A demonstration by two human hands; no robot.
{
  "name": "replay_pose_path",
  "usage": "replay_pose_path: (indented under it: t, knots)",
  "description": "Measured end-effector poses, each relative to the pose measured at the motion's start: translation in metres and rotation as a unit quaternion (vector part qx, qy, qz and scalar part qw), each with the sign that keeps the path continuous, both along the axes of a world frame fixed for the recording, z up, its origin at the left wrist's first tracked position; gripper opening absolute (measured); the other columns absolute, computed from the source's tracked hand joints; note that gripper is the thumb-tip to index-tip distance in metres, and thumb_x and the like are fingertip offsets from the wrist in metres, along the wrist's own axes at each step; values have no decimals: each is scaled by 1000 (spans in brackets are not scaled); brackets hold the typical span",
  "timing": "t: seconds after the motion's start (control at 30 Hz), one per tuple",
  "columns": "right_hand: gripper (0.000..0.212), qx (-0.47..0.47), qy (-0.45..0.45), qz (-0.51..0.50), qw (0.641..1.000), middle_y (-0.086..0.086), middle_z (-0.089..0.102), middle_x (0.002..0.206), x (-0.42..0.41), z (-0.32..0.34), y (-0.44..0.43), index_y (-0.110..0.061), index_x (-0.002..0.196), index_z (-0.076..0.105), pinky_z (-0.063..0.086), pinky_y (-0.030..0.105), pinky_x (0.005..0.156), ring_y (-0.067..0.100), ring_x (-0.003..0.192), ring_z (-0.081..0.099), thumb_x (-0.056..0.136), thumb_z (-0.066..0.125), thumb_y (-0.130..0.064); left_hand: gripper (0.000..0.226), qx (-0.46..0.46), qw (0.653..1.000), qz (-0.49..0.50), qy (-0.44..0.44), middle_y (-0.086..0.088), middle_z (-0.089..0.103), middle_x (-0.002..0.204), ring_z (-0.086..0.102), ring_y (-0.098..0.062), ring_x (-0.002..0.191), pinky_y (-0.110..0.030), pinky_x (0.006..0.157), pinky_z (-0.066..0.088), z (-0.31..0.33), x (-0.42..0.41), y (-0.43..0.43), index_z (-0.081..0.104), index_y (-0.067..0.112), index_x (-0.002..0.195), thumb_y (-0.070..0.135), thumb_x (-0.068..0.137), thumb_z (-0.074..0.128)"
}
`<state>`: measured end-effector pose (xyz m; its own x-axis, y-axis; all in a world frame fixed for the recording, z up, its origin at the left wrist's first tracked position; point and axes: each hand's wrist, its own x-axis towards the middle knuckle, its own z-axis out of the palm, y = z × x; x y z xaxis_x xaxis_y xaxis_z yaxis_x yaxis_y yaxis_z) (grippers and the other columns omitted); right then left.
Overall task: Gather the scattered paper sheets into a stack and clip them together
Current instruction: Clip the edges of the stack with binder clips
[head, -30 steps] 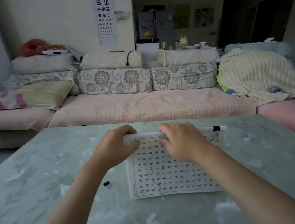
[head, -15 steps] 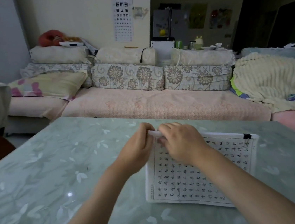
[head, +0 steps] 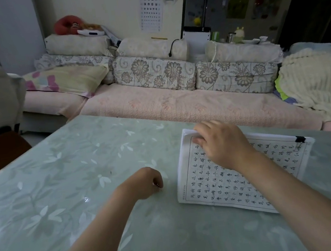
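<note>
Right grip point(head: 222, 143) pinches the stack point(head: 208, 182) at its far-left corner, opposite the clip point(head: 300, 139); left grip point(head: 146, 184) sits curled just left of the stack, contents unclear.

There are two hands, a left hand point(head: 144, 184) and a right hand point(head: 222, 143), one paper stack point(head: 219, 185), one black clip point(head: 300, 139), one worktop point(head: 63, 178) and one sofa point(head: 178, 103).
</note>
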<state>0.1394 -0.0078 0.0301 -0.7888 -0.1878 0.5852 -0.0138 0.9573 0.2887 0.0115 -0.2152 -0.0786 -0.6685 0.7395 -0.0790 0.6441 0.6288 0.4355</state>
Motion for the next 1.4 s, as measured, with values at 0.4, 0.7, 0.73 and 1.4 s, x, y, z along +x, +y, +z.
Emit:
replay_pose_path:
  t: [0.4, 0.7, 0.73, 1.4]
  knots:
    - [14, -6, -2, 13, 1000, -4, 57, 82, -6, -1, 6, -16, 93, 54, 37, 31, 59, 18, 70, 51, 94, 55, -30, 27, -24, 995, -88, -50, 16, 72, 91, 66, -5, 78, -20, 75, 52, 20, 62, 33, 72, 30, 97, 34, 72, 82]
    - [17, -23, -10, 19, 999, 0, 62, 90, -6, 0, 5, -16, 96, 56, 44, 36, 66, 23, 80, 58, 94, 54, -32, 34, 92, 995, 0, -39, 1, 70, 61, 64, -17, 53, -28, 60, 53, 86, 63, 34, 66, 15, 66, 43, 82, 56]
    - [17, -28, -10, 20, 999, -1, 62, 90, -5, 0, 5, -16, 97, 56, 44, 36, 67, 23, 81, 58, 95, 53, -33, 37, 128, 989, 54, 49, 0, 64, 55, 61, -21, 54, -28, 56, 48, 98, 57, 32, 61, 14, 62, 44, 79, 46]
    - [14, -30, 127, 12, 991, 8, 58, 100, 8, -7, -5, -9, 105, 64, 44, 40, 82, 26, 91, 50, 94, 58, -16, 7, 366, 923, -35, 112, 1, 56, 83, 49, -7, 76, -22, 64, 37, 89, 41, 67, 52, 12, 94, 12, 98, 47]
